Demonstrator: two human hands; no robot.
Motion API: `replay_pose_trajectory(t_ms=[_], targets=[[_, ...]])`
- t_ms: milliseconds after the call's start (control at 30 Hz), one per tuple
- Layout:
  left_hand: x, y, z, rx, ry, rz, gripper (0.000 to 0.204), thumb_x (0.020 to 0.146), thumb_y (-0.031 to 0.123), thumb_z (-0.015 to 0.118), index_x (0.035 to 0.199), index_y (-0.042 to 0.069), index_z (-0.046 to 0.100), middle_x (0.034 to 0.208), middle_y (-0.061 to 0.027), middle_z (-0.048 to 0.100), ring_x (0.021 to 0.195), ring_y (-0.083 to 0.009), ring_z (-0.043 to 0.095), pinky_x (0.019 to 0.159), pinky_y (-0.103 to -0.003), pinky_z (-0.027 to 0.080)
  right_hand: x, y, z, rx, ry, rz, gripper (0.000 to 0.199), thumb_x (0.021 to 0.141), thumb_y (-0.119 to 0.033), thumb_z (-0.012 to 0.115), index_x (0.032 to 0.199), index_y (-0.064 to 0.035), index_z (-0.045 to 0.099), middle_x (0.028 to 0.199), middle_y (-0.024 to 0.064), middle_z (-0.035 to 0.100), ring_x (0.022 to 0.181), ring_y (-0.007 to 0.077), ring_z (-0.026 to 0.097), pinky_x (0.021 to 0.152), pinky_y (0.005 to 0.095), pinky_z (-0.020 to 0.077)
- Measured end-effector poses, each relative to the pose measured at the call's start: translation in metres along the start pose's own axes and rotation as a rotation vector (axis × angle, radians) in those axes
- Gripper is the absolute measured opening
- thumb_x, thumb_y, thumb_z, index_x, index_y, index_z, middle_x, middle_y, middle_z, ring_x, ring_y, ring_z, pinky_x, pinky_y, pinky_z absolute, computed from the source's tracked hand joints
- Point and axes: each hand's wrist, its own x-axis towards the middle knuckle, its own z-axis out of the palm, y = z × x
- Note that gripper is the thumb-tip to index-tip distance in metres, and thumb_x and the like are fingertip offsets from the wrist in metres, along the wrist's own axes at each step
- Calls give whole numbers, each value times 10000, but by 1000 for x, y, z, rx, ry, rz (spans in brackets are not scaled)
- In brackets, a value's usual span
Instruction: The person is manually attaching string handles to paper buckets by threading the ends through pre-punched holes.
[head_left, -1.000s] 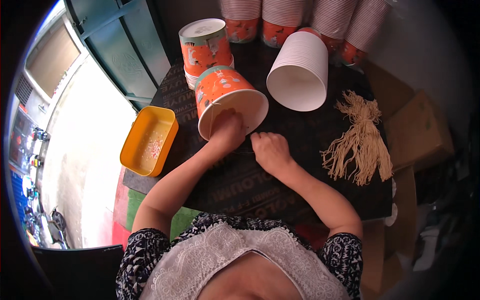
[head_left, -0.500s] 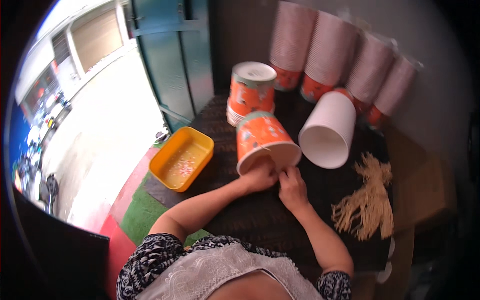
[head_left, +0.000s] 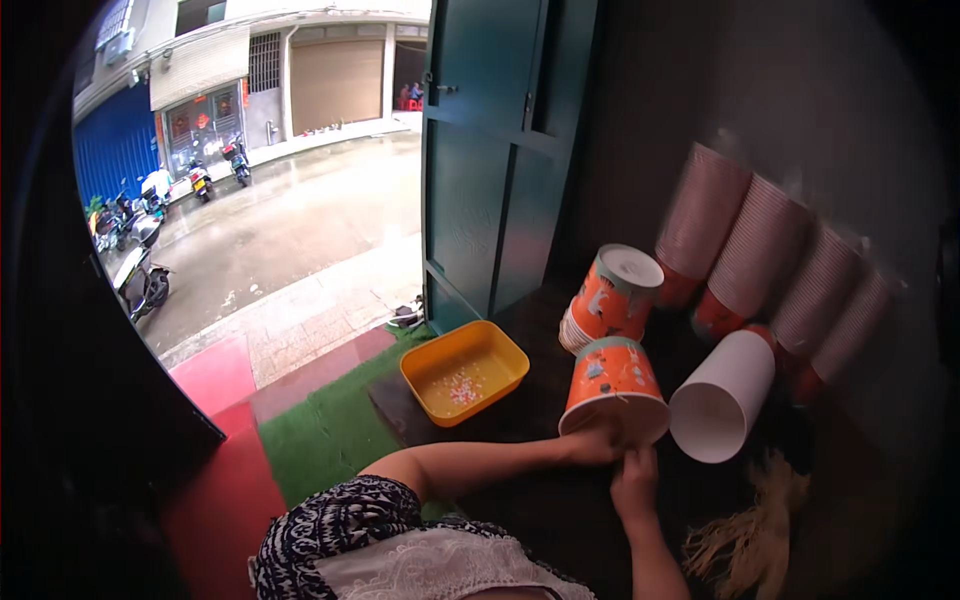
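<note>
An orange patterned paper bucket lies tipped on the dark table, its open mouth toward me. My left hand reaches across to its lower rim, fingers bent and partly in shadow inside the mouth. My right hand is just beside it, thumb and fingers pinched together near the same rim. Both hands are closed; whatever is between the fingertips is too small or hidden to make out. Right of the hands lies a bundle of tan cords. A plain white paper bucket rests on its side, mouth toward me.
Left on the table stands a yellow plastic tub holding small red and white bits. Behind the orange bucket is a short upside-down stack of buckets. Tall wrapped bucket stacks lean along the wall. A green door opens onto a street with parked scooters.
My view has swung left and up, so the things on the table appear lower and farther right. Both hands remain at the orange bucket's rim.
</note>
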Motion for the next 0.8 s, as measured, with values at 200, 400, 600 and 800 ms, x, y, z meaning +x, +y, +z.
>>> replay_pose_trajectory(t_ms=[200,400,600,800], targets=[[-4,17,-12,-160,-61,-110,361,855,169,617,1142,-45,574,1139,-208,605,1069,-277,590,909,-371,473,0,1,-2,-52,24,-12,176,760,60,531,928,46,579,973,230,538,934,423,536,810,467,474],[-7,27,-18,-278,-28,-105,361,854,161,609,1150,-42,575,1149,-197,605,1069,-269,587,915,-362,465,-2,2,2,-32,31,16,165,772,46,538,933,45,571,968,236,538,924,430,535,810,479,467],[-10,20,-11,-234,-33,-153,344,870,191,602,1129,-34,595,1127,-196,613,1049,-262,590,894,-360,467,-8,-3,1,14,9,65,141,766,57,540,906,43,554,978,241,543,932,429,534,817,484,453],[-11,10,8,-307,71,-108,414,899,248,595,1219,-5,522,1231,-215,550,1152,-296,541,967,-390,432,-14,-6,-3,-11,-16,29,285,764,46,527,1044,67,571,1102,270,535,1034,443,514,913,486,448]])
